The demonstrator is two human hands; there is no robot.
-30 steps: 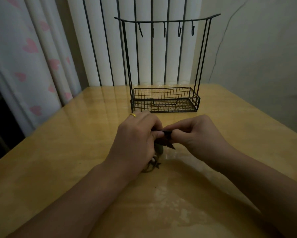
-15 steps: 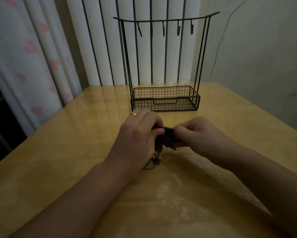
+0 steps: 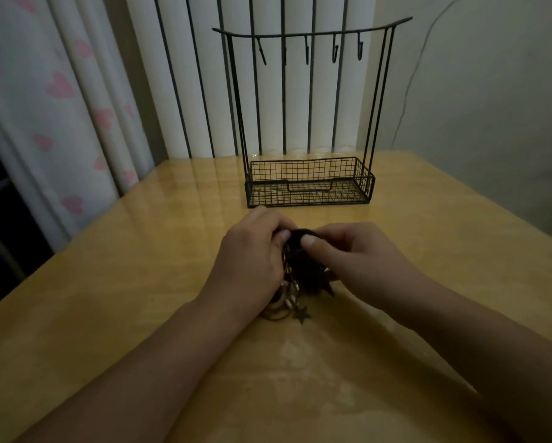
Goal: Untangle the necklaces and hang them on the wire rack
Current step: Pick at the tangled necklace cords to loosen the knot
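Fingers of the left hand (image 3: 252,260) and right hand (image 3: 354,254) curl around a dark tangle of necklaces (image 3: 303,270), pinching its top between the thumbs; loops and a star pendant (image 3: 301,313) trail onto the glossy wooden table (image 3: 140,266) just near of the hands. Farther back stands the wire rack (image 3: 309,183) with 5 bare hooks. Heart-patterned curtain (image 3: 54,100) hangs left. No writing is readable.

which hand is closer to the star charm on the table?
Left. The left hand sits just up and left of the star charm, its heel close beside it. The right hand is farther off, up and to the right, pinching the dark tangle.
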